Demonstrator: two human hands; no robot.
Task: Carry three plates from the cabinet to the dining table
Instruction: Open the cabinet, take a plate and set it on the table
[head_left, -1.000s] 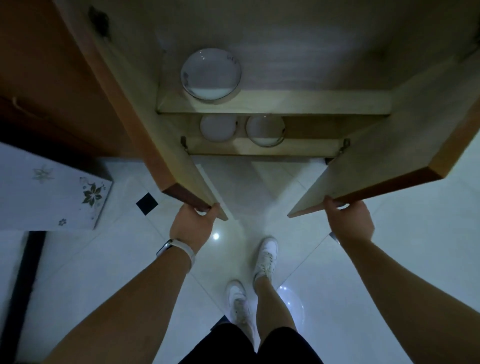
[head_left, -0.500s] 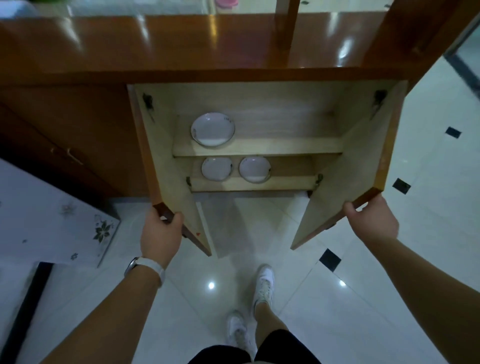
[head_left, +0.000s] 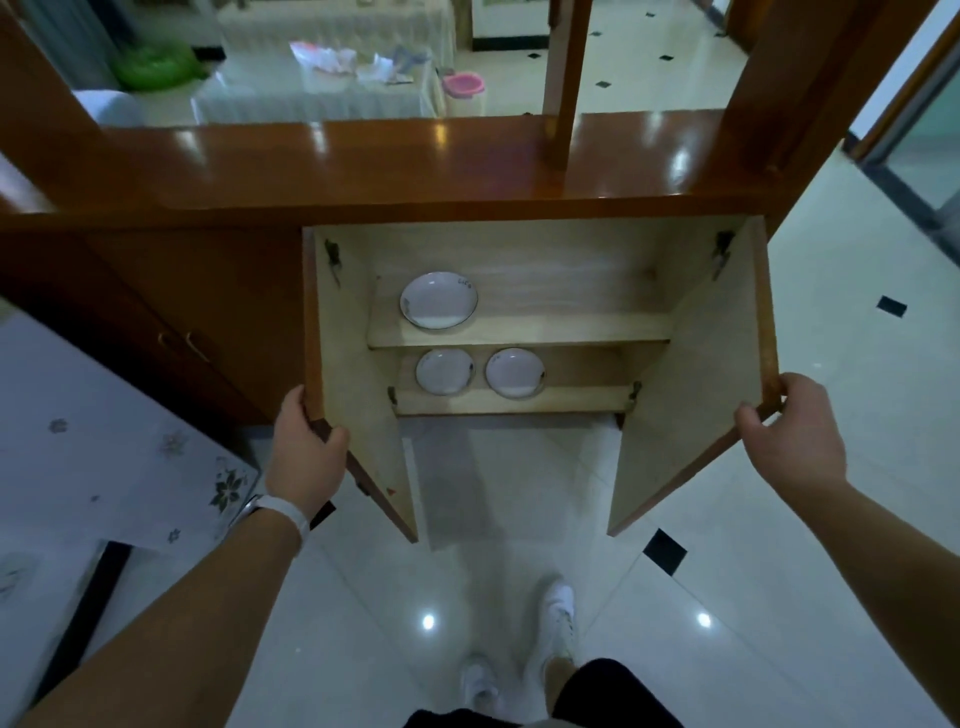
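The left hand (head_left: 306, 457) is curling round the free edge of the left door (head_left: 358, 374), with the thumb lying on the pale inner face and the fingers wrapping behind. Across the way the right hand (head_left: 795, 436) is doing the same job on the right door (head_left: 696, 374), fingers hooking over its outer corner and thumb on the inside.

Both doors are standing wide, so the cabinet (head_left: 545, 260) is showing everything it has. And there they are: the upper plate (head_left: 439, 301) is sitting alone toward the left of the upper shelf (head_left: 571, 330). The lower-left plate (head_left: 445, 371) and the lower-right plate (head_left: 515, 373) are lying side by side, just apart, on the lower shelf (head_left: 571, 400) beneath it. All three are lying flat, none stacked (white with a thin dark rim, as far as this dim light is letting on).

By my reading this is the opening step, with no plate being touched yet. The next move is calling for at least one hand to let go of its door, reach down and in, and take a plate by the rim. The doors look likely to stand open unaided, though that is a guess. A cloth-covered table (head_left: 78, 457) with a flower print is waiting off to the left, possibly the destination, but I cannot be sure.
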